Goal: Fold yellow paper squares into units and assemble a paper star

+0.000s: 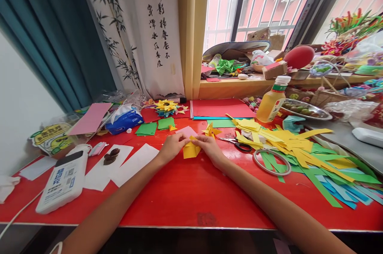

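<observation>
A small folded yellow paper piece point(190, 150) rests on the red table point(185, 190). My left hand point(172, 146) pinches its upper left edge with curled fingers. My right hand point(210, 147) pinches its upper right edge from the other side. A pink paper square point(188, 130) lies just behind the fingers. A folded yellow paper star point(211, 130) sits a little beyond my right hand.
Scissors point(239, 143) and a tape ring point(271, 162) lie right of my hands beside yellow, green and blue paper strips point(302, 154). A juice bottle point(273, 100), red sheets point(221, 108), a tissue pack point(124, 119), white papers point(119, 166) and a white power bank point(64, 180) surround.
</observation>
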### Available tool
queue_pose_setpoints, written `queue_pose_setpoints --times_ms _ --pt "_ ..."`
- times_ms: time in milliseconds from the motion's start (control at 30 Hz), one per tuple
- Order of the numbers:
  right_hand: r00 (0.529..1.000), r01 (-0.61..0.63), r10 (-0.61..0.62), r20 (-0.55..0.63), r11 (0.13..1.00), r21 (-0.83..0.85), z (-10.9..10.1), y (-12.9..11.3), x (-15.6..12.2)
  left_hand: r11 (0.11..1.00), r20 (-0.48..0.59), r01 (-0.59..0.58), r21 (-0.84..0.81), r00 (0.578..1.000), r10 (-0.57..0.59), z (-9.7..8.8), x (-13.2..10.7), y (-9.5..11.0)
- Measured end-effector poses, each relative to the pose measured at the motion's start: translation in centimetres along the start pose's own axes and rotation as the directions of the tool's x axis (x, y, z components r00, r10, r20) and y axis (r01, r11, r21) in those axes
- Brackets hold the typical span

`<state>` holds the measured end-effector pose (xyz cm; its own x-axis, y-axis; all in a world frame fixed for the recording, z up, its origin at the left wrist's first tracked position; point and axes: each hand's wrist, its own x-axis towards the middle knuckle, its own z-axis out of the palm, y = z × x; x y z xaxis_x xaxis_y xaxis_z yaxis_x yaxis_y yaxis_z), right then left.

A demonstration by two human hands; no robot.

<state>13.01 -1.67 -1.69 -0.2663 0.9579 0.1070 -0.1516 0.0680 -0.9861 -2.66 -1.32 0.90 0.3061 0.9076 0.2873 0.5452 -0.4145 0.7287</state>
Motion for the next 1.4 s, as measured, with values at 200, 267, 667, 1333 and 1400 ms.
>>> queue_pose_setpoints --times_ms 200,267,667,1333,1400 --pt "0.999 0.007 -0.007 -0.049 1.000 0.009 0.1 -0.1 -0.1 0.998 0.005 -0.034 -0.045 0.999 0.034 0.3 -0.2 0.4" --pt "0.998 0.021 -0.020 -0.063 1.000 0.016 0.0 -0.1 -0.1 0.998 0.034 -0.033 -0.050 0.999 0.035 0.3 -0.2 0.4" --pt "0.995 0.001 0.006 0.099 0.997 -0.076 0.1 -0.7 -0.4 0.990 -0.043 -0.136 0.038 0.990 0.138 -0.5 0.2 0.0" --pt "0.993 0.033 -0.043 -0.113 0.996 -0.086 0.0 -0.4 -0.2 0.977 0.020 -0.082 -0.197 0.996 0.088 0.0 0.5 -1.0" --pt "0.999 0.029 -0.034 -0.038 0.992 -0.124 0.1 -0.4 -0.2 0.976 0.006 -0.091 -0.200 0.996 0.094 0.0 0.5 -1.1"
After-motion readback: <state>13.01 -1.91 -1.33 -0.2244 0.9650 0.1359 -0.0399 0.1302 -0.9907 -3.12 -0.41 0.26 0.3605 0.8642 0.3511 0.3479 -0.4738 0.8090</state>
